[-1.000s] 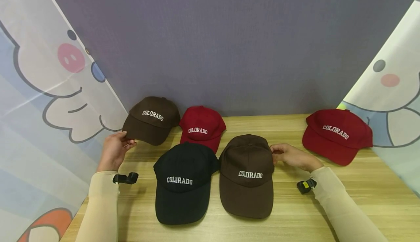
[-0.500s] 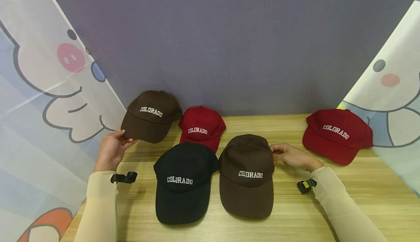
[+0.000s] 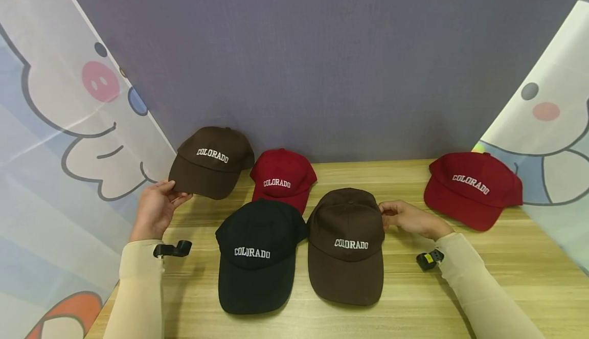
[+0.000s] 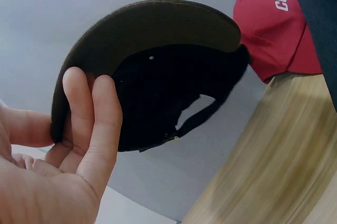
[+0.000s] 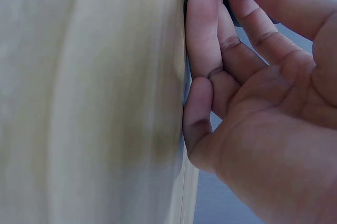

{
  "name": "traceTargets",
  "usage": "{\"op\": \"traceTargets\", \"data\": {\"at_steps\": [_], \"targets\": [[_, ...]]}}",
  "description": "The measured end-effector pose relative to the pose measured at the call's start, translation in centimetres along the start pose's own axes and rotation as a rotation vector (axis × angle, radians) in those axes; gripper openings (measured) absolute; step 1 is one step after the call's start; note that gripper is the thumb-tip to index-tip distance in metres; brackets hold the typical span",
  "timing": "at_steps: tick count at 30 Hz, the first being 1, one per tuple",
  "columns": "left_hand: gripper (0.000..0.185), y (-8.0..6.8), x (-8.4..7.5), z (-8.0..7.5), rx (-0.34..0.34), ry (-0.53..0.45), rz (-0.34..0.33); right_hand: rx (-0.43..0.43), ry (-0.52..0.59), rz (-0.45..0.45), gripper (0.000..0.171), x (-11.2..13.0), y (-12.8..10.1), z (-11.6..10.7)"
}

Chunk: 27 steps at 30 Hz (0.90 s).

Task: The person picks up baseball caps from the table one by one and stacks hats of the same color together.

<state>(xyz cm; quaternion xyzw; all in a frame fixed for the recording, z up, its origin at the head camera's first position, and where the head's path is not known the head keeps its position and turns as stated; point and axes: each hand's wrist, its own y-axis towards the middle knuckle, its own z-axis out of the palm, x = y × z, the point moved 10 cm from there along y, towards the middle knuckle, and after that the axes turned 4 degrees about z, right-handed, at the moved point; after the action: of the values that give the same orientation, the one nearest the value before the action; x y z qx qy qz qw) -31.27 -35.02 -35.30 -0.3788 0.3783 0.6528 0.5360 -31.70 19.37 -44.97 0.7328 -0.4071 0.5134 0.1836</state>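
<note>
At the back left, my left hand (image 3: 155, 207) pinches the brim edge of a brown baseball cap (image 3: 212, 162), thumb on one side and fingers on the other. The left wrist view shows this cap's (image 4: 158, 27) underside, dark inside and back opening, raised off the table. My right hand (image 3: 411, 219) grips the side edge of a second brown cap (image 3: 346, 252), which rests on the table at front centre. In the right wrist view the right hand's fingers (image 5: 202, 34) lie against the wood, and only a dark piece of cap shows at the top.
A black cap (image 3: 257, 257) lies left of the front brown cap. Behind it is a red cap (image 3: 282, 175), its brim partly covered. Another red cap (image 3: 474, 190) sits at the back right. A grey panel (image 3: 331, 63) borders the wooden table (image 3: 414, 298) at the back.
My left hand has raised the back brown cap slightly, up and a little to the left, mostly in the earlier half second. The right hand and the other caps stay put.
</note>
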Motion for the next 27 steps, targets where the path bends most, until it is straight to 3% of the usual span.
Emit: {"op": "traceTargets", "data": {"at_steps": [11, 17, 27], "targets": [[0.026, -0.2, -0.8, 1.5, 0.093, -0.117, 0.057, 0.013, 0.017, -0.011, 0.011, 0.0, 0.1, 0.1], [0.026, -0.4, -1.4, 2.4, 0.14, -0.093, 0.102, 0.01, 0.006, 0.0, 0.011, -0.2, 0.1, 0.1], [0.03, -0.7, -1.6, 3.7, 0.222, -0.087, 0.118, -0.005, -0.007, 0.009, 0.01, -0.3, 0.1, -0.1]]}}
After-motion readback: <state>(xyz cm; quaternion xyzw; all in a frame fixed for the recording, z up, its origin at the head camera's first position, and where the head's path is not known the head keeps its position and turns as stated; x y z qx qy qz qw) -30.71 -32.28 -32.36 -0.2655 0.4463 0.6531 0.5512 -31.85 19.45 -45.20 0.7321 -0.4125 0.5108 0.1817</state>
